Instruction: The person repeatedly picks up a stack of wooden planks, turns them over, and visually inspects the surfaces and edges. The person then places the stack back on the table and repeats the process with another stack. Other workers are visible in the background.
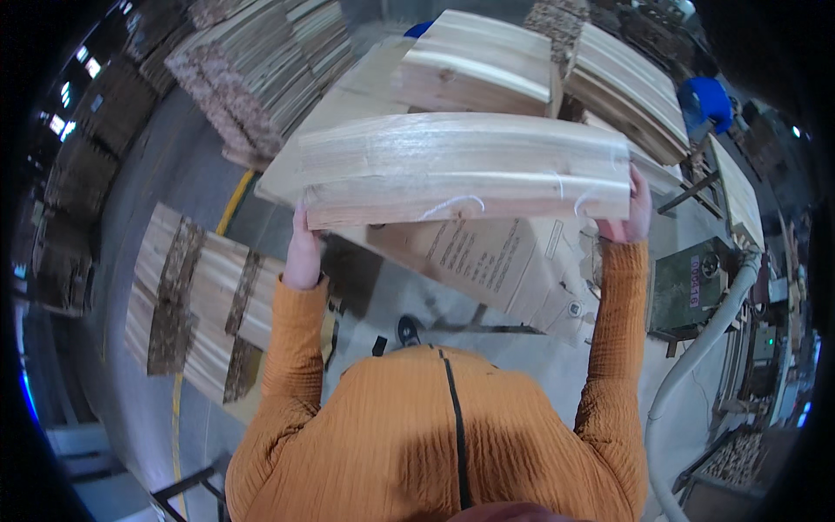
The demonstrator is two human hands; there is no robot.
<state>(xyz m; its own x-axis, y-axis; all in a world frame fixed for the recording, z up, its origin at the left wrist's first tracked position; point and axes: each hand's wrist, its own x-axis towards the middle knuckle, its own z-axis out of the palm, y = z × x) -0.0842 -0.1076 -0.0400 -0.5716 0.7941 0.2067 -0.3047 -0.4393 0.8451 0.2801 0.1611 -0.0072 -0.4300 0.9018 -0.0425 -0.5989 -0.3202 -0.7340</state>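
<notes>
Wooden board gripped at both ends, over some cardboard
Left hand clasps the left end, right hand the right, though some fingers are kinda hidden. The board blocks part of the cardboard, the jacket hides most of a shoe, and the far edges are too dark to make out.

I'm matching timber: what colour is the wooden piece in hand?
The wooden piece is pale cream, tan along its near side; best seen in head view.
</notes>
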